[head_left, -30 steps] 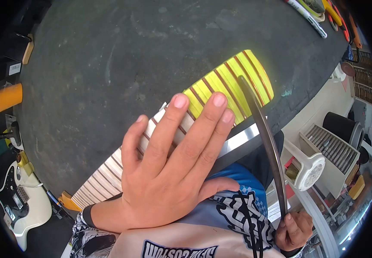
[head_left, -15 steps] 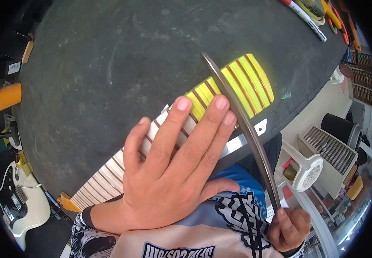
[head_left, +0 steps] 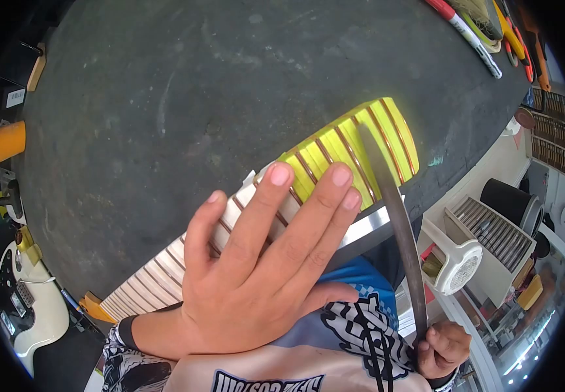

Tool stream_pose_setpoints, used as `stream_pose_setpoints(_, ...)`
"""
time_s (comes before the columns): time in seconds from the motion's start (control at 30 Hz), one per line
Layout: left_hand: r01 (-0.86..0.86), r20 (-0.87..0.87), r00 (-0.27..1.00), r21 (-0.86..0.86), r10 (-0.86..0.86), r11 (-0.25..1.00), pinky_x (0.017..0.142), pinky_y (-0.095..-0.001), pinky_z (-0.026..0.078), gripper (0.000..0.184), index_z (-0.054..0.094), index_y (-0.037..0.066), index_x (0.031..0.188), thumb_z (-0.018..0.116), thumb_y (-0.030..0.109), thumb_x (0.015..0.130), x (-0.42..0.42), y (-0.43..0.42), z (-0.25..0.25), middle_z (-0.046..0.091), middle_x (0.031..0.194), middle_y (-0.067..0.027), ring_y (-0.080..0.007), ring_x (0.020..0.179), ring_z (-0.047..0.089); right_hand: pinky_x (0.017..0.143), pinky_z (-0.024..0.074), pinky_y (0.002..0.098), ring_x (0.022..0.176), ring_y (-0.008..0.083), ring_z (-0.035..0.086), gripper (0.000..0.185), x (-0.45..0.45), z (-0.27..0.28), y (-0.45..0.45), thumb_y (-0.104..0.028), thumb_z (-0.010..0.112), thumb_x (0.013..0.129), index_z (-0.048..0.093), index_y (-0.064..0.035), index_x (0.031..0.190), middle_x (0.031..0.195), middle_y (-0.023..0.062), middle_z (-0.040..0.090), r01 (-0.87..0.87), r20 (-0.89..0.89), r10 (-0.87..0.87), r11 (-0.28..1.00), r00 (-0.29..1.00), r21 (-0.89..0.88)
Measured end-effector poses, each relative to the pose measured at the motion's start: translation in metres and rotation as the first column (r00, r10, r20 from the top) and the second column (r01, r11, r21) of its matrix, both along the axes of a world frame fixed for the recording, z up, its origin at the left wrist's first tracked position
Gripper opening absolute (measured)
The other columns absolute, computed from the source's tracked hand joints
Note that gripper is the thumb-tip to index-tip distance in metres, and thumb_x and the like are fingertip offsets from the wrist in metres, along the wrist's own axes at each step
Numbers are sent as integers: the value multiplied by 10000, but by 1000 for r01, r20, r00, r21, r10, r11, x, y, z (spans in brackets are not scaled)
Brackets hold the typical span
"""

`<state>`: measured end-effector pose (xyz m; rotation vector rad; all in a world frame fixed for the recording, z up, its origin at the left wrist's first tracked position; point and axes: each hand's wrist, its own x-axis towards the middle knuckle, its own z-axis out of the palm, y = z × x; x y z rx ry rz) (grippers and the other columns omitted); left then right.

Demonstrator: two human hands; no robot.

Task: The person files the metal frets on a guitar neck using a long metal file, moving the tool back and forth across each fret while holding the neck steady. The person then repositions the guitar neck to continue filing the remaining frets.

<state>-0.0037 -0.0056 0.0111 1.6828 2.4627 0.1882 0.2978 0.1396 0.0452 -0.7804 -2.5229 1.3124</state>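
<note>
A guitar neck (head_left: 144, 285) with metal frets lies diagonally on the dark work surface; it looks pale along most of its length and bright yellow-green at its upper right end (head_left: 387, 140). Flat across its middle rests my left hand (head_left: 263, 268), fingers spread, the fingertips at the start of the yellow part. My right hand (head_left: 442, 349), at the lower right, is closed round the lower end of a long, dark, curved metal file (head_left: 405, 228). The file's upper part lies over the yellow part, right of my left fingertips. A metal straight strip (head_left: 369, 225) shows beneath the neck's near edge.
Markers (head_left: 468, 39) and colored-handled tools (head_left: 514, 39) lie at the top right. On the left are an orange container (head_left: 1, 145) and a white guitar body (head_left: 47, 313). A white stool (head_left: 459, 268) and a rack of rods (head_left: 491, 232) stand at right, beyond the table edge.
The file's tip swung left and up past the neck's far edge, then came back right over the yellow part. My left hand stays on the neck. The view has shifted slightly.
</note>
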Motion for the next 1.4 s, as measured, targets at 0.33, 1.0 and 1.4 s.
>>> stream_pose_setpoints(0.33,6,-34,999,-1,-6,1000,1123,-503,294,896,621,90,1404,491,787,855,1,1,0,580,1484,-61,-362,1422,447,476,423,298,453,193,554,425,14,3,-4,-16,663,785,749,-85,1196,590,40,590,-57,17,56,998,998,34)
stream_pose_setpoints(1.0,28,-69,997,-31,-30,999,1124,-498,297,965,600,57,1419,472,820,843,0,1,1,575,1483,-99,-358,1423,441,492,407,300,496,183,567,475,-17,5,1,26,639,769,745,-109,1212,621,46,609,-85,34,82,992,996,90)
stream_pose_setpoints(1.4,21,-87,996,-47,-25,999,1110,-501,311,976,578,59,1437,468,825,841,2,2,2,574,1483,-112,-369,1410,452,517,436,314,503,212,568,455,-110,0,12,30,660,740,752,-49,1178,640,53,610,-125,69,115,979,991,158)
